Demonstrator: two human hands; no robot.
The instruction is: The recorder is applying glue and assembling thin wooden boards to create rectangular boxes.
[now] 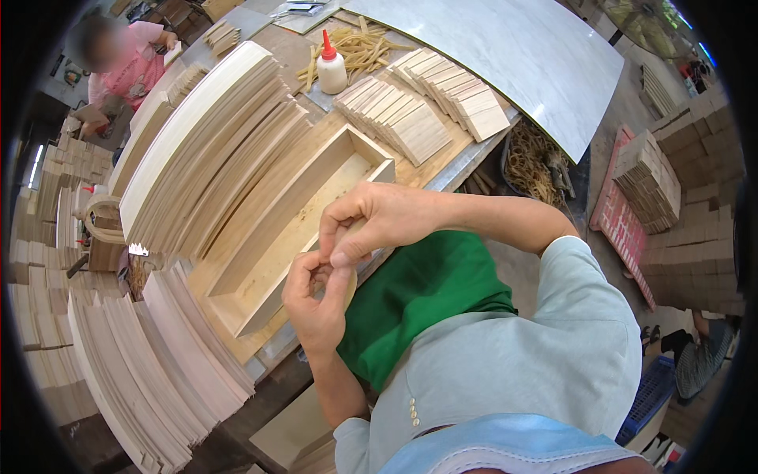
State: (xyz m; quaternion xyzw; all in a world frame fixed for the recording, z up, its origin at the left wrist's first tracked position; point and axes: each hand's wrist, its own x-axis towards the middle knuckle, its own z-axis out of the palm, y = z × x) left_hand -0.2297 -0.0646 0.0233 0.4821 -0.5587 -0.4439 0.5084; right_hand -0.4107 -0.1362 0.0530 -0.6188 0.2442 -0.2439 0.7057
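My left hand (317, 306) and my right hand (377, 223) meet fingertip to fingertip above the near side of a long wooden box frame (272, 207). Both are closed in a pinch. A pale yellowish curved edge shows beside the left fingers, but the fingers cover most of it and its kind is unclear. The frame is a shallow, narrow tray shape of light wood, lying on the wooden work board (207, 278). Its walls stand upright and its inside shows a few small brown specks.
Tall rows of thin wooden boards (213, 142) stand left, with more boards (170, 363) nearer. A red-capped white glue bottle (332, 73), small wooden panels (410, 126) and yellowish strips (359, 46) lie at the back. A person in pink (130, 59) works far left.
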